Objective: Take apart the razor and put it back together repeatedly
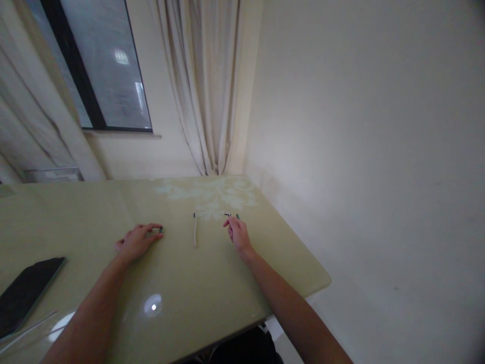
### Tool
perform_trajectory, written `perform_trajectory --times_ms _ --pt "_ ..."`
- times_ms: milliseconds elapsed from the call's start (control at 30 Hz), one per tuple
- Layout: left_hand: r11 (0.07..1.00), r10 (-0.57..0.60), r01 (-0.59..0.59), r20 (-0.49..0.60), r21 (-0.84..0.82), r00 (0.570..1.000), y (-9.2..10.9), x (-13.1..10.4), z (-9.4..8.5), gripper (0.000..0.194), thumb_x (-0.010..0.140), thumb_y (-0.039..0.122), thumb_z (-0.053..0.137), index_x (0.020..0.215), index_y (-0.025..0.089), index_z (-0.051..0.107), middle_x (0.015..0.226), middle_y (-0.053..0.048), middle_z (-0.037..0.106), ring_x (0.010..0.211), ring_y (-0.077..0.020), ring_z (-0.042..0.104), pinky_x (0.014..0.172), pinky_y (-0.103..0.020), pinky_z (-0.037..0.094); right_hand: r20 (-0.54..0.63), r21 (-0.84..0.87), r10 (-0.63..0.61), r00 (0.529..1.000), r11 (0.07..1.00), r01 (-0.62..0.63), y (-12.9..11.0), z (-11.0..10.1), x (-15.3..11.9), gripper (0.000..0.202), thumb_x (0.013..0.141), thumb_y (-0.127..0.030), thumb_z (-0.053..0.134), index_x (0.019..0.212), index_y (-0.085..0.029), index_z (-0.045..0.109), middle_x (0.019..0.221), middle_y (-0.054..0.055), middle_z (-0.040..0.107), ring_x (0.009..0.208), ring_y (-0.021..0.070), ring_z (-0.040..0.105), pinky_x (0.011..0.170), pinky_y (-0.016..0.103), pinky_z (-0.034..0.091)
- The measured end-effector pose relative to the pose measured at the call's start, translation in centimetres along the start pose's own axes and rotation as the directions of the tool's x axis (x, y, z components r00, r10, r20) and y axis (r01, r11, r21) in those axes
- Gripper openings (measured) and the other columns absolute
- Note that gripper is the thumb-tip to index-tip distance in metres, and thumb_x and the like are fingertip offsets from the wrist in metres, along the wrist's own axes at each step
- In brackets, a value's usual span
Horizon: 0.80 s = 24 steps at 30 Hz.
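On the left of the table, my left hand (138, 241) pinches a small dark piece (161, 230) between thumb and fingertips. A thin white stick-like item (195, 231) with a dark tip lies upright in view between my hands. My right hand (237, 232) is closed, with its fingers curled, near a small black-and-white item (228, 215); whether the fingers grip it is too small to tell. A little dark green piece (238, 216) shows just beyond the right hand's knuckles.
The glossy pale green table (182, 293) has a rounded right corner beside the wall. A dark flat object (28, 293) lies at the left, with a thin white rod (28, 331) near it. Curtains (206, 86) and a window (106, 60) stand behind.
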<state>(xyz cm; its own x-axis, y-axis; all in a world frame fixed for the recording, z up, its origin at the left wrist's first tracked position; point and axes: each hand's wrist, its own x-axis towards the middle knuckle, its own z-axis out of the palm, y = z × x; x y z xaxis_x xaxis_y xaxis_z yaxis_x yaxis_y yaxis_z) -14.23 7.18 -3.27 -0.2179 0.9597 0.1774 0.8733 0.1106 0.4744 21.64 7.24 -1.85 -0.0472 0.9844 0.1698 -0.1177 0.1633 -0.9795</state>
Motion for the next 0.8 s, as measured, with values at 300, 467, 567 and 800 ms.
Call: perform_trajectory --times_ms 300,467,567,800 --pt "0.774 0.428 -0.49 -0.239 -0.4 0.871 10.8 -5.3 1.5 0.044 0.08 0.057 0.073 0.112 0.027 0.075 0.095 -0.005 0.067 0.086 -0.0232 0.058 0.086 -0.037 0.048 0.347 0.075 0.089 0.934 0.99 -0.122 -1.0 1.2 -1.9 0.046 0.083 -0.061 0.07 0.089 -0.015 0.069 0.052 -0.011 0.033 0.043 0.006 0.022 0.042 0.023 0.014" --pt "0.681 0.469 -0.499 -0.205 -0.535 0.859 14.0 -7.8 2.5 0.041 0.079 0.053 0.078 0.111 0.027 0.076 0.098 -0.005 0.067 0.088 -0.0222 0.059 0.085 -0.035 0.049 0.448 0.168 0.128 0.885 0.96 -0.223 -1.1 1.6 -2.4 0.046 0.077 -0.06 0.077 0.085 -0.016 0.067 0.05 -0.012 0.03 0.044 0.0055 0.018 0.045 0.025 0.012" --pt "0.66 0.458 -0.478 -0.194 -0.579 0.868 14.1 -8.2 2.7 0.039 0.08 0.051 0.078 0.111 0.027 0.075 0.097 -0.004 0.067 0.088 -0.0218 0.059 0.086 -0.035 0.049 0.498 0.169 0.125 0.858 0.957 -0.237 -1.2 1.5 -2.6 0.044 0.078 -0.057 0.078 0.087 -0.015 0.07 0.05 -0.012 0.03 0.044 0.0055 0.018 0.046 0.025 0.012" --pt "0.655 0.484 -0.491 -0.18 -0.575 0.857 14.4 -8.6 2.2 0.044 0.078 0.052 0.081 0.113 0.027 0.075 0.096 -0.005 0.068 0.086 -0.022 0.06 0.084 -0.035 0.049 0.538 0.193 0.114 0.835 0.948 -0.254 -1.4 1.3 -2.7 0.04 0.077 -0.053 0.08 0.086 -0.015 0.072 0.05 -0.011 0.033 0.044 0.0049 0.021 0.047 0.025 0.013"
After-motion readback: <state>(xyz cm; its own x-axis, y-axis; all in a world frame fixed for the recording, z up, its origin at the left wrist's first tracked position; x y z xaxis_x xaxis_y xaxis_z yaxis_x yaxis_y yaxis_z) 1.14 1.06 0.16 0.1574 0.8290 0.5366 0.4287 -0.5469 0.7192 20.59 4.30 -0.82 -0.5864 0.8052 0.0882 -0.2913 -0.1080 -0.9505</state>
